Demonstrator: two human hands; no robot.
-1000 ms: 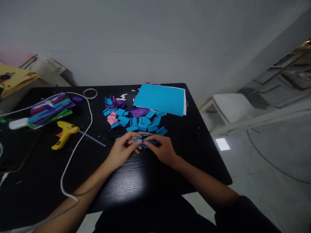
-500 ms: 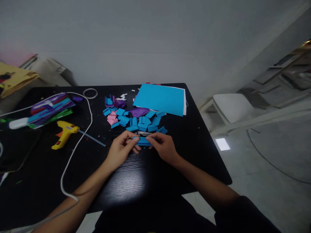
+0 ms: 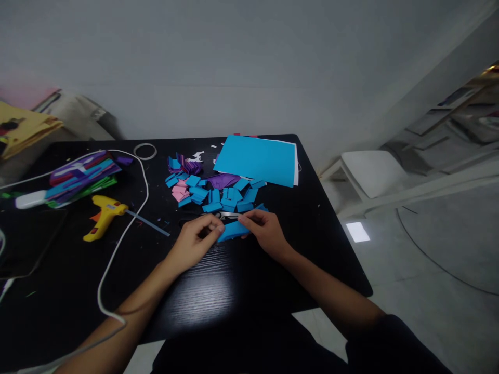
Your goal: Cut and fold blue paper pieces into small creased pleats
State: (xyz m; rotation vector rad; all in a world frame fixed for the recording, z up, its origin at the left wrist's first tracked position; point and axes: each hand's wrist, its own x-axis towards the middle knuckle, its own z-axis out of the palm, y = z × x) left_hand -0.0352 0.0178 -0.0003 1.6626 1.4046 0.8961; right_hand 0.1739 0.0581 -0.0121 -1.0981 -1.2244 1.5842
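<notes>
A small piece of blue paper [image 3: 232, 230] is stretched between my two hands, low over the black table [image 3: 268, 291]. My left hand [image 3: 198, 236] pinches its left end between thumb and fingers. At its right end my right hand [image 3: 267, 232] grips it the same way. Just behind the paper lie scissors [image 3: 227, 214], partly hidden by my hands. Beyond them spreads a heap of folded blue paper pieces [image 3: 231, 196], with pink folded pieces [image 3: 180, 190] and purple folded pieces [image 3: 191, 165] to the left.
Blue sheets [image 3: 257, 158] lie on white paper at the back. On the left are a yellow glue gun [image 3: 103, 215] with a glue stick, a bundle of coloured paper [image 3: 83, 174] and a white cable [image 3: 117, 246] crossing my left forearm. A white stool [image 3: 372, 171] stands right of the table.
The blue paper has turned in my hands: its strip now shows a broader face and slants up to the right. My left hand's fingers have curled in closer.
</notes>
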